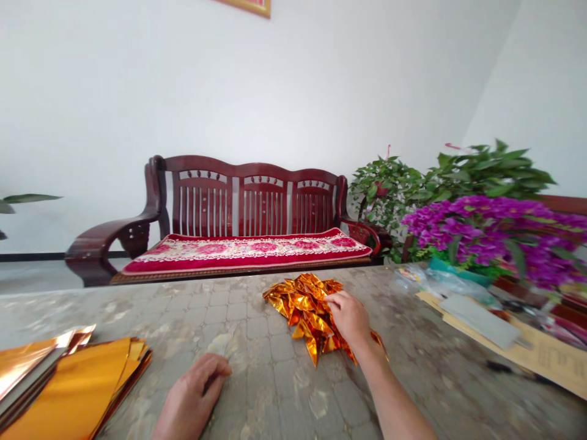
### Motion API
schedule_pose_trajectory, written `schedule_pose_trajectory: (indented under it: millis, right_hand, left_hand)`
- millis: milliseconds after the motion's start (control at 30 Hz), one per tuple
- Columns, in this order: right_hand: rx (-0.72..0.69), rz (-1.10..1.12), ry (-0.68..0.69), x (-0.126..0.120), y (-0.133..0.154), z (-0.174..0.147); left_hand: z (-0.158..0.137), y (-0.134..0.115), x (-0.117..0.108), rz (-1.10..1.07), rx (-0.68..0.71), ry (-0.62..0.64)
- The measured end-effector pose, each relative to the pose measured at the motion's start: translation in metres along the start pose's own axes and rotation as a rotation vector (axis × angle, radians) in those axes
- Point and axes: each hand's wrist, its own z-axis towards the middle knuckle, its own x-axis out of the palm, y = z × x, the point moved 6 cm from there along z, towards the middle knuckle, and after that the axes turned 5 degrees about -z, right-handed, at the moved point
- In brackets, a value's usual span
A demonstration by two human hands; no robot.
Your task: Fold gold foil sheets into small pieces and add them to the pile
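Observation:
A heap of folded shiny gold foil paper pieces lies on the table in the head view. My right hand is over its right side, with thumb and fingertips pinched on one folded foil piece; part of the heap is hidden behind the hand and forearm. My left hand rests on the tabletop to the left of the heap, its fingers curled together and nothing visible in them. Farther left, a stack of flat gold foil sheets sits at the table's near corner.
Patterned grey covering spans the table. On the right are brown papers, a pale flat packet, plastic bags and a pot of purple flowers. Beyond the table stands a dark red wooden bench with a red floral mat.

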Motion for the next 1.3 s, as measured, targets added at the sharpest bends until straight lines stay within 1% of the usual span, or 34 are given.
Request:
schedule_pose_trajectory:
  millis: [167, 300, 567, 733, 933, 1100, 1300]
  right_hand:
    - [-0.056, -0.075, 0.006, 0.000, 0.003, -0.002]
    - [-0.071, -0.139, 0.007, -0.001, 0.004, -0.002]
    - [-0.015, -0.227, 0.025, -0.010, 0.001, 0.002]
    - [0.059, -0.297, 0.145, -0.017, 0.004, 0.005]
    - [0.062, -0.352, 0.279, -0.016, 0.009, 0.003]
    - [0.071, -0.363, 0.311, -0.012, 0.007, 0.001]
    - [0.090, -0.366, 0.310, -0.008, 0.009, 0.000]
  left_hand:
    - [-0.001, 0.000, 0.000, -0.001, -0.002, 0.006]
    - [0.000, -0.001, 0.001, -0.004, -0.002, 0.026]
    - [0.000, 0.000, 0.002, 0.011, 0.002, 0.034]
    - [0.000, 0.000, 0.002, 0.009, -0.015, 0.040]
    - [0.001, 0.001, 0.004, -0.010, -0.025, 0.045]
    - [-0.001, 0.001, 0.004, -0.007, -0.031, 0.052]
    - [0.000, -0.001, 0.003, -0.002, -0.040, 0.061]
